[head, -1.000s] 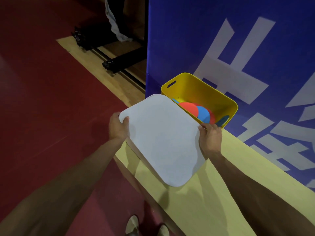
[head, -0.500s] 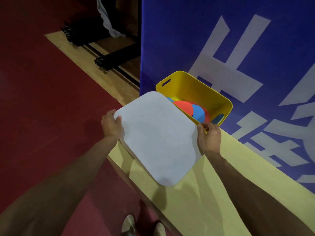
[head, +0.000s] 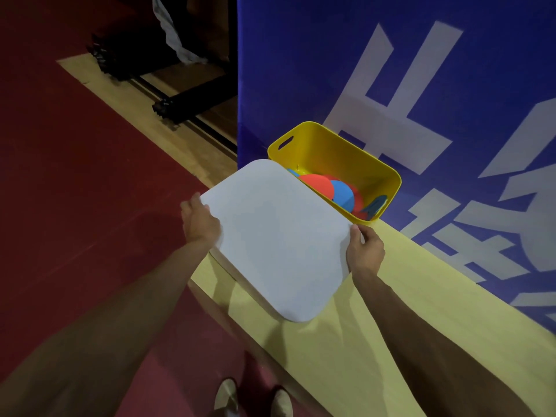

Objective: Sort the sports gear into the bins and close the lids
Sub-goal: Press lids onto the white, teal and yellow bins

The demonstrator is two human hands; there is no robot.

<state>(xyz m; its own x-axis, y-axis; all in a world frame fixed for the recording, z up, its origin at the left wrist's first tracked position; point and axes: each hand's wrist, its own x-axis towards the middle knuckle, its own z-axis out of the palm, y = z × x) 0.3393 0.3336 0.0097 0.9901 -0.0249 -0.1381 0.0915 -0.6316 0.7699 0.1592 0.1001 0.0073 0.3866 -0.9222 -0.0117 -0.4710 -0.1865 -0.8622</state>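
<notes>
**Desk:** What do you have on the head camera?

**Me:** I see both hands on the white lid [head: 279, 236], which fills the middle of my view. The left hand [head: 200, 221] grips its edge at nine o'clock, fingers curled round the rim. The right hand [head: 365, 251] pinches the opposite edge at three o'clock, thumb on top, the other fingers tucked under.

**Desk:** Where is the bin?

**Me:** The yellow bin [head: 340, 149] stands at one o'clock from the lid, uncovered, on the yellow ledge [head: 376, 341] and right against the blue banner [head: 391, 70]. The lid's far edge overlaps the bin's near rim from my angle; I cannot tell whether they touch.

**Desk:** Anything inside it?

**Me:** A red disc [head: 319, 185] with a blue disc [head: 343, 195] lying partly over it, at the bin's five o'clock side. More flat pieces show beneath them, too hidden for me to name.

**Desk:** And under the lid?

**Me:** A pale strip shows just below its seven o'clock edge, beside the left wrist. I cannot tell what it belongs to.

**Desk:** The surroundings?

**Me:** Red floor [head: 75, 191] runs from seven to eleven o'clock. A black stand [head: 192, 103] rests at eleven, beside the banner's edge. The person's shoes [head: 225, 398] sit at six, on the red floor just off the ledge.
</notes>
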